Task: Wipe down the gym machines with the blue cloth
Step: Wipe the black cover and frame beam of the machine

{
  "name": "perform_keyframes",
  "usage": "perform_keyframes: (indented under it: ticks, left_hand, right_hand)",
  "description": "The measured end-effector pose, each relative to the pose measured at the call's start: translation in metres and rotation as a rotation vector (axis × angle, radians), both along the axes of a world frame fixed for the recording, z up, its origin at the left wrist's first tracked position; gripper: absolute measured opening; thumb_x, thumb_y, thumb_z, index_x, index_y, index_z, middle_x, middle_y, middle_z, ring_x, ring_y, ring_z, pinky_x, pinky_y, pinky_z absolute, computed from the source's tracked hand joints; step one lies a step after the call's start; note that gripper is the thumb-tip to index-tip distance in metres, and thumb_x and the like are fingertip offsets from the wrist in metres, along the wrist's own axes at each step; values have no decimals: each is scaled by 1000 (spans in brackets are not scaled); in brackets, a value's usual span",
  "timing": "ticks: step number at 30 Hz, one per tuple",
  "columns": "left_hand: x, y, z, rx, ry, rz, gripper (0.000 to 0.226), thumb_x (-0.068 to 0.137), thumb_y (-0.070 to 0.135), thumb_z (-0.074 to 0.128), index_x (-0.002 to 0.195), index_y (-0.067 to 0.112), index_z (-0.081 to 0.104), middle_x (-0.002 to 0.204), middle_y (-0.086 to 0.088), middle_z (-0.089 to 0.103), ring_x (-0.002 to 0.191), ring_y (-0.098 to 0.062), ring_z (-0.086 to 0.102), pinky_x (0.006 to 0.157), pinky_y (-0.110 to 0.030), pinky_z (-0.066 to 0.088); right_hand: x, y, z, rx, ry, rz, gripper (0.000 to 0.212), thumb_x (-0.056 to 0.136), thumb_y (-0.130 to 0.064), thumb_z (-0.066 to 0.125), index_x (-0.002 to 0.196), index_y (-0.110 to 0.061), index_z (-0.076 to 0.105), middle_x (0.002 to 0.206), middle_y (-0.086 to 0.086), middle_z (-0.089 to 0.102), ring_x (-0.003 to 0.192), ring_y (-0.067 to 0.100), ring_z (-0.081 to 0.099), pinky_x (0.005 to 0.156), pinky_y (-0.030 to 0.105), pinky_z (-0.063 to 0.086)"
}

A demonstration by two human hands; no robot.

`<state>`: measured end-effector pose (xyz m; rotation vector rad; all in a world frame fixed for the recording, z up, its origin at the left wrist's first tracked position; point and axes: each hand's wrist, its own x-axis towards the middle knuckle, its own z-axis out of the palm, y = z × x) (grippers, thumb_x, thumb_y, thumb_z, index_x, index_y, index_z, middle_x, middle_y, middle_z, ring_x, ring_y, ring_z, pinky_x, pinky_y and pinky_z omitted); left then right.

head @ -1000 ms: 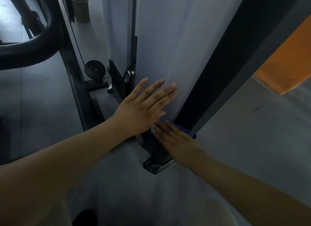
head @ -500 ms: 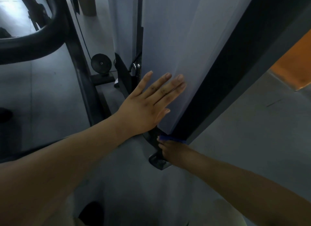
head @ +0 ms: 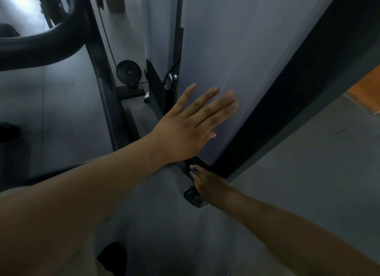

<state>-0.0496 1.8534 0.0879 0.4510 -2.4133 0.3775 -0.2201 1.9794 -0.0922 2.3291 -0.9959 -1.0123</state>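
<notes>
The tall grey cover panel (head: 236, 60) of the gym machine fills the view, with its black upright post (head: 287, 103) on the right. We lay our left hand (head: 189, 130) flat on the panel, fingers straight and spread, probably to steady ourselves while we bend low. Our right hand (head: 209, 185) is down at the bottom of the post, touching the metal foot (head: 192, 195), which seems the part being wiped; only a small corner of the blue cloth (head: 194, 169) shows at its fingertips, so we cannot tell whether the fingers curl around it or press it flat.
</notes>
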Motion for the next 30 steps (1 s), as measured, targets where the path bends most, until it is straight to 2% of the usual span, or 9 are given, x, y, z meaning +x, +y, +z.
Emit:
perform_keyframes:
  ticks: [4, 9, 14, 16, 19, 23, 24, 28, 30]
  left_hand:
    - [1, -1, 0, -14, -2, -4, 85, 112, 37, 59, 173, 20, 3, 179, -2, 2, 169, -29, 11, 133, -68, 14]
    - [-5, 3, -1, 32, 44, -16, 83, 109, 29, 64, 172, 19, 11, 178, -2, 7, 167, -35, 20, 131, -71, 16]
    - [-2, 1, -2, 24, 30, -14, 83, 111, 30, 61, 172, 22, 5, 178, 0, 5, 168, -34, 18, 131, -71, 17]
    - [1, -2, 1, -1, 15, -16, 85, 112, 34, 61, 173, 23, 3, 178, 2, 3, 168, -33, 17, 131, -70, 16]
    - [1, -1, 4, -3, 9, -17, 86, 110, 35, 61, 174, 23, 4, 178, 3, 2, 168, -33, 16, 132, -70, 15]
    - [-2, 4, 3, 38, 30, -19, 82, 110, 28, 62, 172, 21, 10, 178, 0, 3, 168, -34, 16, 131, -70, 18]
    - [-3, 5, 2, 48, 33, -21, 81, 110, 27, 63, 172, 20, 10, 178, 0, 4, 168, -34, 16, 130, -70, 18]
    - [2, 3, 4, 8, 19, -2, 82, 111, 33, 61, 173, 23, 8, 180, 1, 6, 169, -32, 14, 132, -69, 16]
    - [4, 3, 7, -36, 2, 19, 84, 112, 38, 58, 174, 25, 3, 182, 3, 4, 169, -30, 11, 133, -67, 12]
  right_hand:
    - [4, -5, -21, 25, 41, -12, 56, 117, -33, 31, 157, -1, 51, 172, 24, 32, 163, 46, 20, 129, 59, -9]
    - [-3, -11, 2, -209, -121, -5, 57, 106, -39, 50, 149, -4, 62, 161, 19, 53, 154, 38, 45, 135, 55, 14]
    - [0, -4, -57, 31, 103, 41, 60, 116, -35, 32, 163, 1, 41, 173, 27, 27, 164, 47, 16, 130, 64, -8]
    - [6, -7, -65, 138, 189, 16, 59, 115, -34, 35, 163, 0, 41, 174, 28, 25, 165, 45, 12, 131, 63, -9]
    - [5, -11, -55, 115, 112, -8, 56, 116, -31, 32, 158, 1, 49, 172, 29, 29, 164, 45, 15, 127, 58, -17]
    - [-1, -14, -18, -126, -44, -44, 54, 107, -37, 44, 144, -7, 68, 161, 19, 53, 154, 40, 44, 134, 57, 10]
    - [1, -16, -18, -153, -73, -46, 54, 106, -36, 43, 143, -7, 68, 161, 19, 53, 153, 40, 45, 134, 59, 8]
    - [7, -12, -52, 33, 101, -1, 60, 116, -38, 29, 161, -3, 44, 174, 25, 27, 165, 44, 14, 129, 62, -14]
    - [11, -10, -49, 133, 202, -1, 60, 117, -42, 31, 163, -4, 43, 175, 23, 26, 166, 41, 10, 126, 61, -19]
